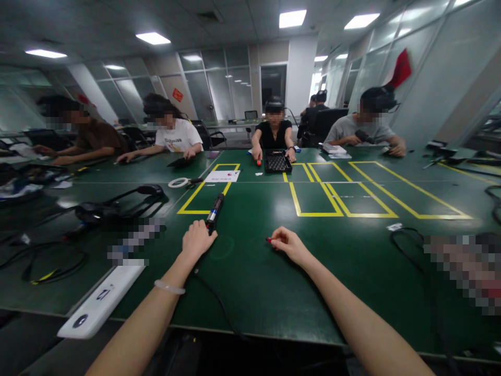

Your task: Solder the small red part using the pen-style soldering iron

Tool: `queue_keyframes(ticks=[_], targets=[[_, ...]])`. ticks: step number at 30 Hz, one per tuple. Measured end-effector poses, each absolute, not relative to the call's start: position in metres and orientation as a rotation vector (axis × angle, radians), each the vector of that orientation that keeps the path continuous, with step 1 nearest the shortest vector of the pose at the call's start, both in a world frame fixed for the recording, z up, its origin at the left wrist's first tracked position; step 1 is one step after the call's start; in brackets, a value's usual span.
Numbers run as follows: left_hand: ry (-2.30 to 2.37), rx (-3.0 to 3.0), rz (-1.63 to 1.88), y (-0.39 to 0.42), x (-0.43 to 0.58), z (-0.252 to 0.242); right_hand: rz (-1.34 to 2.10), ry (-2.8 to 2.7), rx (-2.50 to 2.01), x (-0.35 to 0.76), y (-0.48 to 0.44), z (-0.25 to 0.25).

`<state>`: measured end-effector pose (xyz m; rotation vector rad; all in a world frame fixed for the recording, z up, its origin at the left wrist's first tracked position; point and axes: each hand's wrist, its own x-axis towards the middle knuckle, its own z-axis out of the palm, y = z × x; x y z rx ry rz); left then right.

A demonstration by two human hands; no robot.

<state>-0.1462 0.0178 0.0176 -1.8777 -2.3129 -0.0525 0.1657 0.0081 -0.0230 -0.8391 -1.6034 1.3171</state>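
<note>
My left hand (197, 240) rests on the green table (250, 271), fingers wrapped round the near end of a black and silver electric screwdriver (215, 208) that lies pointing away from me. Its black cable (219, 305) trails back toward the table's front edge. A thin bracelet sits on my left wrist. My right hand (285, 243) lies to the right of it, fingers pinched on a small red object (268, 240) touching the table.
A white flat box (102, 298) lies at the near left edge, cables (47, 261) beside it. Yellow tape rectangles (332, 196) mark the table. Across it, a person touches a black tray (277, 162); several other people sit around. A tape roll (178, 183) lies farther back.
</note>
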Motion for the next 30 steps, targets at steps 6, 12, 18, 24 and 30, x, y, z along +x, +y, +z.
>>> queue_keyframes(ticks=[6,12,18,24,30], targets=[[-2.156,-2.051,-0.124,-0.004,-0.097,0.016,1.187,-1.735,-0.864,0.164,0.004,-0.022],[-2.019,-2.213,-0.178,-0.019,-0.040,0.014,0.890,-1.905,-0.908,0.161,-0.001,-0.019],[-1.980,-2.357,-0.223,-0.021,-0.003,0.010,0.729,-1.993,-0.909,0.161,-0.001,-0.016],[-1.950,-2.418,-0.213,-0.017,0.006,0.007,0.586,-2.089,-1.002,0.166,-0.001,-0.015],[-1.957,-2.427,-0.200,-0.018,0.005,0.008,0.554,-2.144,-0.997,0.168,0.000,-0.018]])
